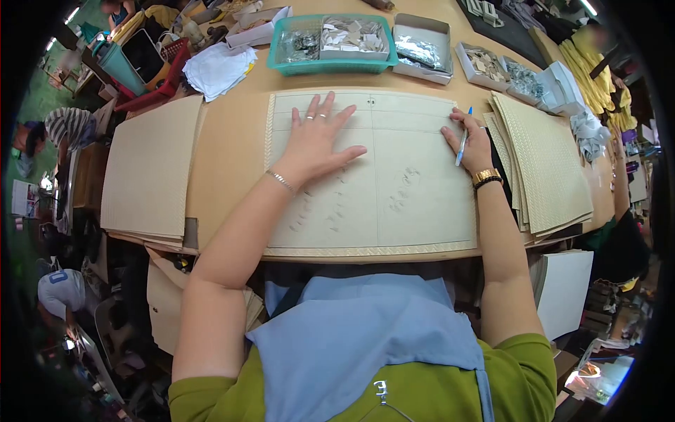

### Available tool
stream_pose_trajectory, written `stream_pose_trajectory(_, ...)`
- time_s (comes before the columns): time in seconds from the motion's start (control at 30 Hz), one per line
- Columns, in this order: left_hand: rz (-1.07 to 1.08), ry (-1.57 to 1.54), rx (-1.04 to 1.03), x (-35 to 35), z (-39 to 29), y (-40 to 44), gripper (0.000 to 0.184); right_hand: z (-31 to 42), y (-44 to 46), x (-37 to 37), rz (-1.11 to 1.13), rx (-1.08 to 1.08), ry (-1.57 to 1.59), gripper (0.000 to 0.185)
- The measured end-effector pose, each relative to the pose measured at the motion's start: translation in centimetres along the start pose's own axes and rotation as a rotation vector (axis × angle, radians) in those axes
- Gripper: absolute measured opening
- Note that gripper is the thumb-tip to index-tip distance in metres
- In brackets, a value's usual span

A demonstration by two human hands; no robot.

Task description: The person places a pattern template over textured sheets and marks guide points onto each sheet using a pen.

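A pale sheet (422,211) with ruled lines and faint handwritten marks lies on a slightly larger woven-textured panel (316,252), whose edge shows around it. My left hand (320,141) rests flat on the sheet's upper left part, fingers spread, with nothing in it. At the right edge of the sheet, my right hand (474,146) holds a blue-and-white pen (462,144) between thumb and fingers, its tip pointing down toward the sheet.
Textured panels are stacked at left (151,169) and right (545,169). Behind the sheet stand a teal basket (281,68) of small pieces and a white box (429,74). A white cloth (219,69) lies back left. Other people are around the table.
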State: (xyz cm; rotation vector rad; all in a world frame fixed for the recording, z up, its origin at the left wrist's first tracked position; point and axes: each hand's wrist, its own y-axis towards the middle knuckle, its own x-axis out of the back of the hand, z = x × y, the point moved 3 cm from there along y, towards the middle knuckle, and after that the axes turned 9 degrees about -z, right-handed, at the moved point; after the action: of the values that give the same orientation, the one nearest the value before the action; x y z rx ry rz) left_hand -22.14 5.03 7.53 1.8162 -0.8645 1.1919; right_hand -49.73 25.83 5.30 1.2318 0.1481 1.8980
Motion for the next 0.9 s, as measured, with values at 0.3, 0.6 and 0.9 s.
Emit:
stream_pose_trajectory(0.3, -0.002, 0.055, 0.004, -1.6, -0.8, 0.4, 0.090, -0.1, 1.3, 0.7, -0.184, -0.166, 0.307, 0.035)
stream_pose_trajectory(0.6, -0.013, 0.032, 0.010, -1.6, -0.8, 0.2, 0.091, 8.7, 5.4, -8.2, 0.071, -0.283, 0.745, 0.026)
stream_pose_trajectory(0.9, -0.044, 0.039, 0.006, -1.5, -0.7, 0.0, 0.089, 11.7, 6.8, -9.2, 0.166, -0.117, 0.328, 0.025)
